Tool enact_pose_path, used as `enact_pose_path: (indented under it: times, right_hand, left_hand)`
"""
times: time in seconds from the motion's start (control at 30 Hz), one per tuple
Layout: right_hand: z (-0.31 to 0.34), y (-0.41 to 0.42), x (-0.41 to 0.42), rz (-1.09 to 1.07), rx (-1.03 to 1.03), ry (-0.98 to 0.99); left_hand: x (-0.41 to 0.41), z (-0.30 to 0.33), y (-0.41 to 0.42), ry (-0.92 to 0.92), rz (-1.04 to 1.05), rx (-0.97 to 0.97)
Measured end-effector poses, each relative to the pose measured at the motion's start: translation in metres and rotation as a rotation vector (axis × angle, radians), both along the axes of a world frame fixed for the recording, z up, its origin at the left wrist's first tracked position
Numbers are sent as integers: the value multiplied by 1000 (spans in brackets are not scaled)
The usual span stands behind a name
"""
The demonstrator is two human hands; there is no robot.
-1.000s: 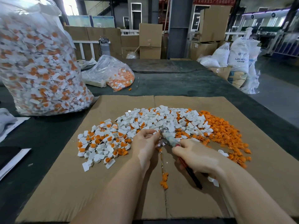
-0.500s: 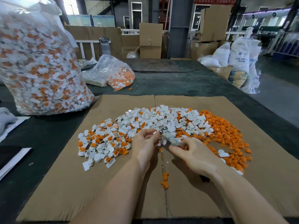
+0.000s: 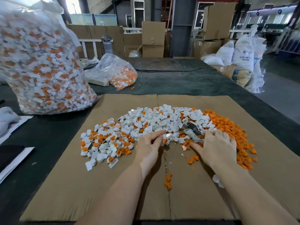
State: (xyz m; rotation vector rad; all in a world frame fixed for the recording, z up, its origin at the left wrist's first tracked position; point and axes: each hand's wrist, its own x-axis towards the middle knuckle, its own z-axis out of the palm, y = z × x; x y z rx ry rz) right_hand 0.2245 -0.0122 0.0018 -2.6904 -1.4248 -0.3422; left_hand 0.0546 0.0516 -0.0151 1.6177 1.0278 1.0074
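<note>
The left hand sits near the middle of the cardboard sheet, at the near edge of the pile of white pieces. Its thumb and forefinger pinch a small white cap with an orange insert, lifted just clear of the pile, while the other fingers curl loosely beneath.

Just to the right, the right hand grips a tool. The thumb lies under the wrapped, greyish handle and the fingers fold over it from the far side. The tool's metal head points far and left into the white pieces, close to the pinched cap but apart from it. Whether the tool's own tip is open cannot be told.

The white pieces, many with orange centres, spread in a broad band from the left of the sheet to its middle. A heap of orange plugs lies to the right of it, partly under the right hand. A few more orange bits lie along the crease of the sheet, near, between the forearms.

The sheet rests on a dark table. On the table at far left stands a large clear bag stuffed with white and orange pieces. A smaller bag, partly filled, lies farther back near the middle. Cardboard boxes and white sacks stand beyond the table.
</note>
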Motion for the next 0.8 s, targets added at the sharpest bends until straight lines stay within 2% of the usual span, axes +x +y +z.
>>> enact_pose_path:
  times: [0.07, 0.1, 0.17, 0.2, 0.27, 0.43, 0.6, 0.8]
  right_hand:
    - [-1, 0, -7, 75, 117, -45]
    - [-2, 1, -12, 173, 233, 5]
    - [-4, 1, -27, 422, 435, 225]
    - [-6, 1, -36, 528, 478, 332]
    - [-11, 0, -49, 661, 529, 419]
    - [-16, 0, -53, 649, 612, 460]
    - [-19, -1, -52, 586, 624, 532]
    - [-21, -2, -52, 556, 614, 456]
  left_hand:
    - [1, 0, 0, 24, -6, 2]
    - [1, 0, 1, 29, -9, 1]
    - [2, 0, 1, 33, -12, 2]
    - [2, 0, 1, 45, -15, 12]
    - [2, 0, 0, 66, -21, 33]
    - [-2, 0, -4, 16, -56, -49]
    - [1, -2, -5, 132, -103, 69]
    - [3, -5, -7, 220, -74, 142]
